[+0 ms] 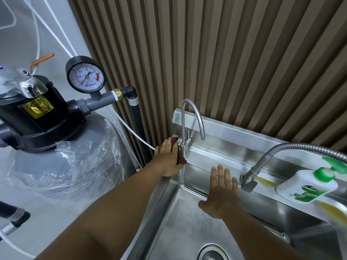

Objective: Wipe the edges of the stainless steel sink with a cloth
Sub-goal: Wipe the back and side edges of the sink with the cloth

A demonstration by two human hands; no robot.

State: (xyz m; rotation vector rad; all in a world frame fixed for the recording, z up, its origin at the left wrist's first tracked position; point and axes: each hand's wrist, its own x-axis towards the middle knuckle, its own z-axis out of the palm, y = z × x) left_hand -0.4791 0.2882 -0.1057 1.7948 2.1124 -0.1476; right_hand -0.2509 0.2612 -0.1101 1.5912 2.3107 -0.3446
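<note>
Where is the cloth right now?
In the head view, the brown cloth is under the left hand, pressed on the sink's back-left corner ledge, against the base of the gooseneck faucet.

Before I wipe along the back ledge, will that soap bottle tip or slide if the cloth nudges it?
Probably slides: the soap bottle lies flat on its side on the smooth steel ledge, so tipping seems unlikely. The yellowish smear beside it may make things slippery.

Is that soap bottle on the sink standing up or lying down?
Lying down. The soap bottle rests on its side on the sink's back ledge, its green pump pointing sideways and its label facing up.
</note>
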